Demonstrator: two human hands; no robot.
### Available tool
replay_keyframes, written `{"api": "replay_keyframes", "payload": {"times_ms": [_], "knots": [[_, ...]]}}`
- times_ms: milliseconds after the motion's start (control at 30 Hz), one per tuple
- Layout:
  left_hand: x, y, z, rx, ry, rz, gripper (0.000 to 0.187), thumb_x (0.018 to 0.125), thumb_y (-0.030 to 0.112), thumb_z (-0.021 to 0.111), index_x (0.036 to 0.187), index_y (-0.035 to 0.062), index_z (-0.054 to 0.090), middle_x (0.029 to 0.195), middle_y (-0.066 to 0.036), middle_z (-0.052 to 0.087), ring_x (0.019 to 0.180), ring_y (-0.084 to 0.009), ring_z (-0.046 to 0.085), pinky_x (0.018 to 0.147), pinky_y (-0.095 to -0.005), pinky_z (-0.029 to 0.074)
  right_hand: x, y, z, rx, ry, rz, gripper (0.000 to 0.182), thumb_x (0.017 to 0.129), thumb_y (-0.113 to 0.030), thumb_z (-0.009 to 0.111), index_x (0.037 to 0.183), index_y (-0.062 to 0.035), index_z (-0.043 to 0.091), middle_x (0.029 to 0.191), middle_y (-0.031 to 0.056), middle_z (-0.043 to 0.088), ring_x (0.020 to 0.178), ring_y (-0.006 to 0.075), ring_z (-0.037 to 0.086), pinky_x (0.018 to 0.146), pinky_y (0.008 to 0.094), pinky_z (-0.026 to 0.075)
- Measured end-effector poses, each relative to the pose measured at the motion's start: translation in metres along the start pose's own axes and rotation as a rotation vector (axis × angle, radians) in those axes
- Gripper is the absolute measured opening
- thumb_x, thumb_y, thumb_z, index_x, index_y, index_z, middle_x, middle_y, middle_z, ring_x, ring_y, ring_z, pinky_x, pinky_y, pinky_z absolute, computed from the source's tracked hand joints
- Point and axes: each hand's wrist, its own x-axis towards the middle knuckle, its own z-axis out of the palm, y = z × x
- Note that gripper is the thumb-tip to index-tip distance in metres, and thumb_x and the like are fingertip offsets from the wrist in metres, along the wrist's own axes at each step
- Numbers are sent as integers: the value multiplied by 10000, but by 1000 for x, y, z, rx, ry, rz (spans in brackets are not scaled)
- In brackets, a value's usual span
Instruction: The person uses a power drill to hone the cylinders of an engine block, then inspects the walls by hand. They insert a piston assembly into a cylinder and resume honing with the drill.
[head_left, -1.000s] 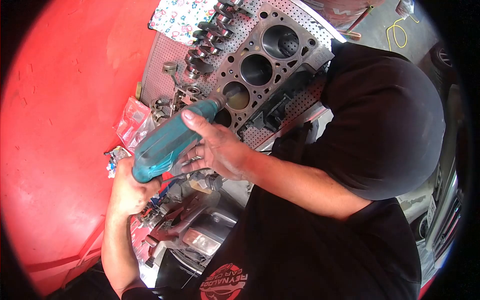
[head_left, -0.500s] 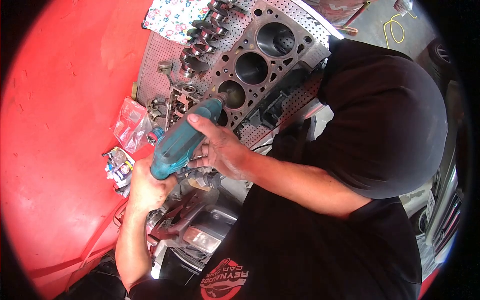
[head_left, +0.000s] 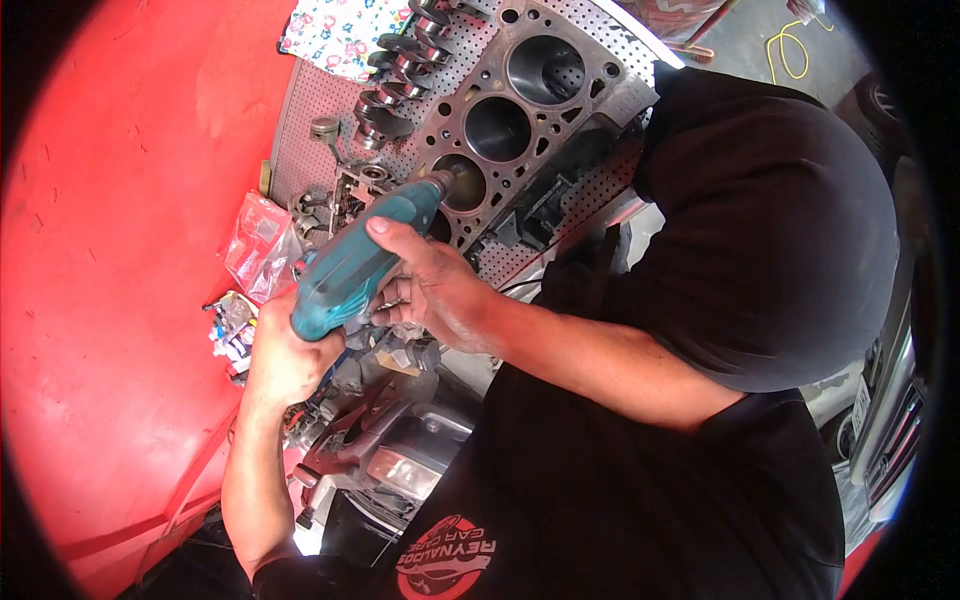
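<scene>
My left hand [head_left: 287, 350] is wrapped around the rear handle of a teal power drill [head_left: 360, 265]. My right hand [head_left: 440, 290] supports the drill body from its near side, thumb on top and fingers curled underneath. The drill's front end meets the mouth of a cylinder bore [head_left: 468, 188] in a grey engine block [head_left: 488, 86]. Whatever tool is fitted in the chuck is mostly hidden inside the bore. Two larger-looking open bores lie farther up the block, and another is partly covered by the drill and my right hand.
A crankshaft [head_left: 385, 110] and a floral cloth [head_left: 340, 38] lie beside the block on a perforated surface [head_left: 305, 108]. A piston [head_left: 325, 128], a plastic bag [head_left: 258, 240] and small bottles are near the red panel [head_left: 130, 250]. A car headlight [head_left: 402, 466] shows below my hands.
The drill and both my hands have shifted slightly up and left in view. The whole scene has shifted a little the same way. My grip looks the same.
</scene>
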Motion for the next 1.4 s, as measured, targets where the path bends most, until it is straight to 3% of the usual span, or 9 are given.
{"api": "replay_keyframes", "payload": {"times_ms": [133, 500, 700, 867, 1067, 1267, 1400], "knots": [[8, 1, 6, 3, -3, -23, 237, 744, -14, 632, 980, -18, 656, 786, -63, 671, 720, -132, 591, 702, -318, 512, 4, 1, -4, 9, 70, -26, 567, 945, -634, 620, 1160, -111, 664, 987, 30, 693, 877, 139, 647, 813, 335, 518], [-8, 2, -6, -47, 36, 2, 287, 743, -31, 630, 1026, -23, 680, 794, -36, 675, 740, -105, 578, 705, -297, 507, -12, -8, 11, -70, -22, 20, 583, 958, -662, 583, 1173, -125, 655, 1018, 17, 689, 876, 136, 638, 815, 322, 505], [19, -1, 13, -16, 24, -6, 270, 759, 14, 646, 1026, -23, 670, 771, -93, 678, 720, -141, 609, 709, -330, 524, 5, -3, -10, -50, 53, -5, 617, 953, -708, 538, 1206, -156, 646, 1033, 3, 694, 874, 126, 621, 812, 330, 475], [28, -12, 22, 1, 46, 71, 259, 744, 50, 665, 992, -24, 659, 798, -191, 699, 741, -276, 701, 740, -385, 556, 3, -4, -9, -44, 91, -8, 657, 948, -737, 517, 1260, -169, 621, 1051, -13, 695, 873, 117, 615, 832, 322, 454], [37, -15, 24, 21, 19, 76, 268, 736, 60, 677, 992, -20, 662, 811, -211, 702, 784, -338, 723, 740, -407, 559, 1, -1, -12, -89, 91, -19, 680, 932, -753, 525, 1275, -172, 615, 1132, -15, 673, 929, 124, 607, 872, 327, 422], [45, -10, 33, 76, 23, 47, 287, 736, 75, 695, 1010, -7, 678, 823, -212, 710, 822, -370, 733, 746, -427, 566, 0, 1, -13, -88, 150, -30, 710, 908, -774, 532, 1298, -186, 609, 1197, -13, 679, 1003, 139, 609, 955, 370, 379], [54, -15, 43, -10, 6, 51, 275, 754, 91, 724, 1010, -4, 690, 831, -198, 726, 829, -338, 744, 754, -415, 574, -1, 2, -14, -104, 135, -25, 716, 912, -770, 529, 1320, -187, 608, 1154, -20, 694, 1000, 127, 616, 961, 366, 382]]}}
